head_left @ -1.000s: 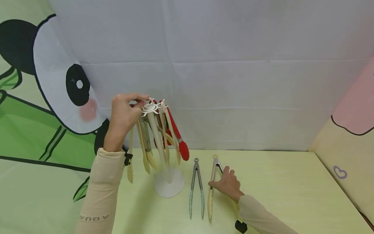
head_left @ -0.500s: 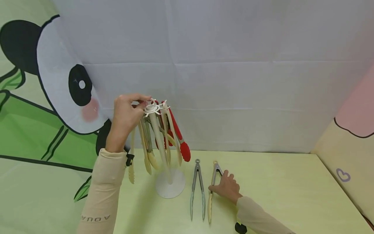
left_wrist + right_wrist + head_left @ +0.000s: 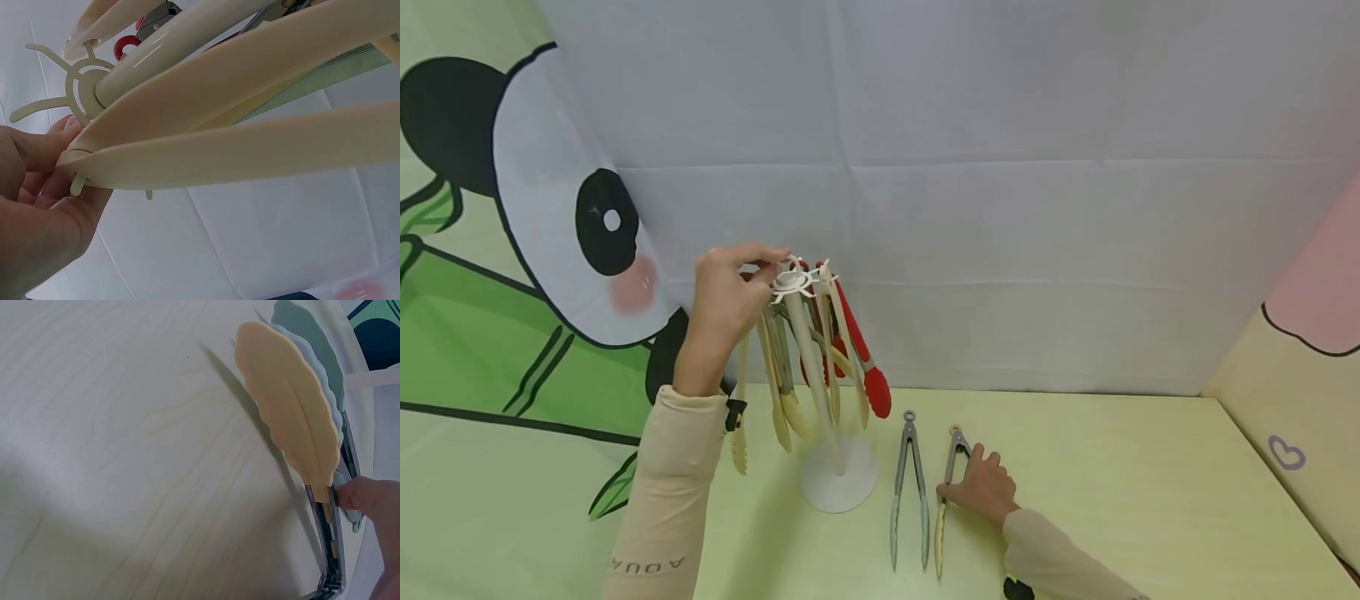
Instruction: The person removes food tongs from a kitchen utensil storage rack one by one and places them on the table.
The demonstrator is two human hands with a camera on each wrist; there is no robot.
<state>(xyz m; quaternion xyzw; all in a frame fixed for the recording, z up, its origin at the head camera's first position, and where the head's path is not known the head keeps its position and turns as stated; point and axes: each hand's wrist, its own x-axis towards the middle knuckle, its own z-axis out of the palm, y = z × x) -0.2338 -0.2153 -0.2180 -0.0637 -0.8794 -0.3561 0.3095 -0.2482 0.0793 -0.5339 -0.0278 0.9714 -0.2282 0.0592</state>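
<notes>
At the top of a white utensil rack [image 3: 795, 312], my left hand [image 3: 718, 312] pinches the upper end of beige tongs [image 3: 212, 159] that hang over one of its hooks. Several other tongs hang around the pole, including red ones [image 3: 877, 390]. On the table my right hand [image 3: 981, 487] grips metal tongs with pale yellow tips [image 3: 940, 546], thumb against one arm. Its fingers are partly hidden behind the hand. Just left of these lie metal tongs with blue-green tips [image 3: 894, 521], spread and untouched. The right wrist view shows the yellow tip [image 3: 287, 400] up close.
The rack stands on a round white base [image 3: 839, 483] on the pale wood-grain table [image 3: 1112, 475]. A white cloth backdrop [image 3: 985, 217] rises behind it. A printed panda [image 3: 561, 225] covers the left side, and a cream and pink panel [image 3: 1285, 392] borders the right.
My right hand and the yellow-tipped tongs have shifted slightly toward me. My left hand keeps its hold at the rack top. The view has shifted a little.
</notes>
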